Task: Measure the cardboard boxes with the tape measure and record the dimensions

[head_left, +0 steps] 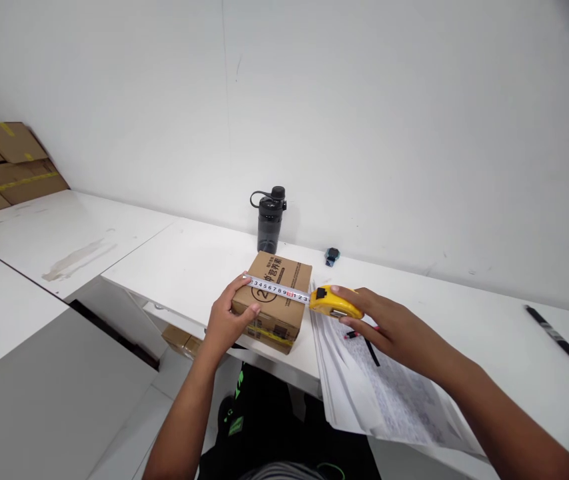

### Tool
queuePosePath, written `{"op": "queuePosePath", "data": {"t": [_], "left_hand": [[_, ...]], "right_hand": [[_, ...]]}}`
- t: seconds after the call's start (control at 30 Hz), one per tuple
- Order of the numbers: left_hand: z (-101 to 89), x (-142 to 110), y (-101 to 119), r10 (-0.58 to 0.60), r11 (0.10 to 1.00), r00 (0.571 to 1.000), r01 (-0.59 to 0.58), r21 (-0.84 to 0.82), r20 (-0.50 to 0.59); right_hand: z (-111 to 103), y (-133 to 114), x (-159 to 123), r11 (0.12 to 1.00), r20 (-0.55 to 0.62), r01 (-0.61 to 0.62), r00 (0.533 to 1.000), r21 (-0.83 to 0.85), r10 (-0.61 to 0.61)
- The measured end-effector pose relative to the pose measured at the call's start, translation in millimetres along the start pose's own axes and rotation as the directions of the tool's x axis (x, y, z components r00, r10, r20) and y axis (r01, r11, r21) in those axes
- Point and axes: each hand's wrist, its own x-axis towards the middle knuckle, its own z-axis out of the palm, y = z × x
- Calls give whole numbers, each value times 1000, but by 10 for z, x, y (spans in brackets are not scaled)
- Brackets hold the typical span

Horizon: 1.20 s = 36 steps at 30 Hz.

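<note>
A brown cardboard box with dark printing and yellow tape sits at the table's front edge. Across its top lies the pulled-out metal blade of a tape measure, numbers facing up. My left hand grips the box's left side, with its fingers by the blade's end and its thumb on the top face. Just off the box's right edge, the yellow tape measure case is held between the thumb and fingers of my right hand. Part of the case is hidden by those fingers.
Behind the box stands a dark bottle, with a small watch to its right. Papers and a pen lie under my right arm. A black marker rests far right; cardboard boxes are stacked far left.
</note>
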Motion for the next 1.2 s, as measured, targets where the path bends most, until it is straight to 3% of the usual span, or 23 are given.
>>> {"op": "queuePosePath", "data": {"t": [0.17,0.47,1.2], "left_hand": [[-10,11,22,14,997,1000,-13,80,-6],[9,-6,-1,-6,998,1000,6,62,-2],[15,0,17,-57,998,998,57,33,3]], "right_hand": [[10,-11,-64,999,-19,7,1000,-42,-8],[66,-40,-50,998,-29,-65,997,10,65],[160,-78,28,1000,-90,-19,996,-5,19]]}}
